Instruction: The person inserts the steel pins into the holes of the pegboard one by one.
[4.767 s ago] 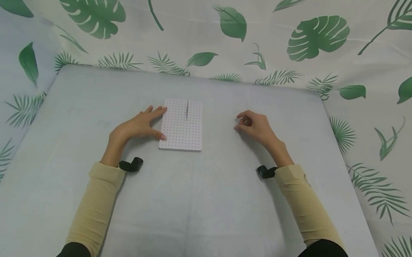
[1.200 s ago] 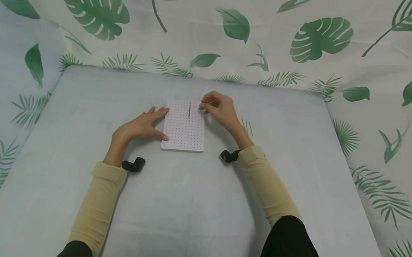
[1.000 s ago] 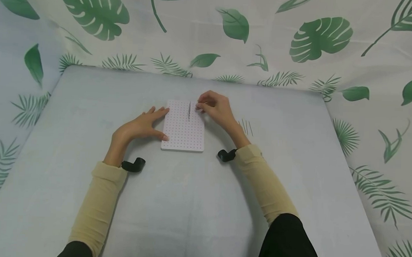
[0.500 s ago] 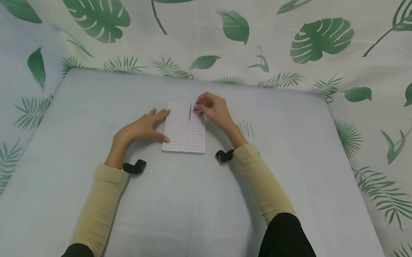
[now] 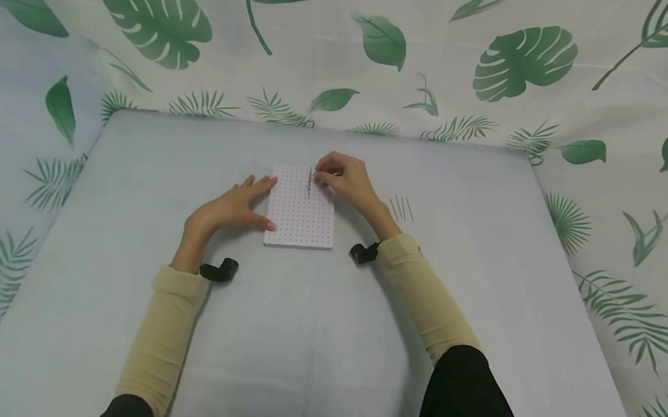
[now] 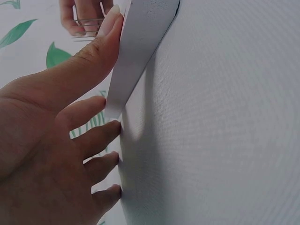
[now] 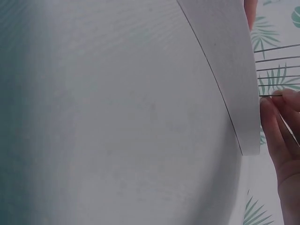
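The right hand (image 5: 343, 175), thumb and fingertips drawn together, grasps a thin metal pin (image 7: 271, 95) at the far right part of a white pegboard (image 5: 295, 219). The pin's lower end meets the board's upper face; from here I cannot tell whether it has entered a hole. Just beside it, five upright pins (image 5: 310, 183) stand in a row in the board, roughly parallel and apart from one another. The left hand (image 5: 231, 205) is spread and clasps nothing: thumb and index fingertip touch the board's left edge, the thumb nearer the person, while the other fingertips rest on the tabletop (image 5: 252, 328). The pegboard lies flat, its short sides toward and away from the person, its face covered in a regular grid of small holes. Farther out, to the right of the board and near the right wrist, four loose pins (image 5: 402, 208) lie side by side, slightly slanted. A black device (image 5: 219, 270) projects inward from the left wrist and a second black device (image 5: 364, 253) from the right, both beside turned-up yellow cuffs (image 5: 181, 282). Beyond the pale tabletop rises a white backdrop (image 5: 329, 42) printed with green leaves.
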Tool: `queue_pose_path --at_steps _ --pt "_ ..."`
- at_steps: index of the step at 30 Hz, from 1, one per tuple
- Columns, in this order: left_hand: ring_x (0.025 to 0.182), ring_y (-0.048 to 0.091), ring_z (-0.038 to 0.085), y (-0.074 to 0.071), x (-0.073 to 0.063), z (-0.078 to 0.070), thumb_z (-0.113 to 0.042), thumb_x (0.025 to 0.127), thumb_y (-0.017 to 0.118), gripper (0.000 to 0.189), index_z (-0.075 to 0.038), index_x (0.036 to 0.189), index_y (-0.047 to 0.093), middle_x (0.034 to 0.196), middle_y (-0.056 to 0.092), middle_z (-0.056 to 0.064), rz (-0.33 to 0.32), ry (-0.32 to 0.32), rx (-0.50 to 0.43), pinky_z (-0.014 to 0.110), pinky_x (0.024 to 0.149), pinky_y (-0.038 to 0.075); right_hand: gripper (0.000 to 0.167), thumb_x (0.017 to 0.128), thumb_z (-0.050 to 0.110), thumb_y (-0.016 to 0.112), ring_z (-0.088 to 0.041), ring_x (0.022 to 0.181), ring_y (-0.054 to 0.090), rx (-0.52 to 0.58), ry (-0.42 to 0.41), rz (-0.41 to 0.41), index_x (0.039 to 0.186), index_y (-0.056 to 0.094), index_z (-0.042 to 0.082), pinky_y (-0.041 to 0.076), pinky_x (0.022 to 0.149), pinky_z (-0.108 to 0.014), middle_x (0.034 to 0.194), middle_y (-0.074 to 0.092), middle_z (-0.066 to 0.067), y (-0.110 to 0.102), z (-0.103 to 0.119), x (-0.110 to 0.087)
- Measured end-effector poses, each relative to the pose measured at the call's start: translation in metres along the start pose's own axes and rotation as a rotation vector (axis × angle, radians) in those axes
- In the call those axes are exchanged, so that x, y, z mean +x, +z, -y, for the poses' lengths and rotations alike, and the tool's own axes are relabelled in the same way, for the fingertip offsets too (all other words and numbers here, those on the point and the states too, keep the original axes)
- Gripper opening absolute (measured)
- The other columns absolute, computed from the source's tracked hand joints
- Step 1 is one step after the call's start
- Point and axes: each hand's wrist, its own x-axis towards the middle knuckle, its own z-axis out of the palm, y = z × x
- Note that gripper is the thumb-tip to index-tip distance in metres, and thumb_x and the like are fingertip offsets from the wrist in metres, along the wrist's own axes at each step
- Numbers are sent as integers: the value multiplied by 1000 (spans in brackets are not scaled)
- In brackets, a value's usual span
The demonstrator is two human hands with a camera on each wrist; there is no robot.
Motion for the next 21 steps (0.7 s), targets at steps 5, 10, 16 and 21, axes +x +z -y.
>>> queue_pose_path --at_steps 5,10,16,21 --pt "160 -6 38 0 0 1 -34 88 82 102 -15 166 19 173 9 10 -4 3 -1 61 128 -3 10 92 9 76 -19 87 73 -52 17 -5 101 72 6 60 81 -29 98 78 -9 0 -1 0" --pt "160 -5 38 0 1 2 -33 87 82 102 -15 166 20 173 9 10 -8 10 -7 61 128 -2 14 92 8 76 -21 93 73 -65 10 1 105 73 4 60 87 -30 103 78 -11 -1 -2 0" --pt "160 -6 38 1 1 2 -33 87 83 103 -16 166 20 174 9 9 -10 -4 -7 64 127 -1 17 91 5 76 -22 95 73 -52 7 14 107 73 3 60 88 -30 106 77 -12 -3 -1 -2" --pt "160 -5 38 1 1 2 -34 86 83 103 -16 166 20 174 9 9 -5 -4 -7 63 127 -1 18 91 4 74 -22 98 73 -70 -1 23 110 73 2 59 89 -31 108 77 -12 -7 -2 -7"
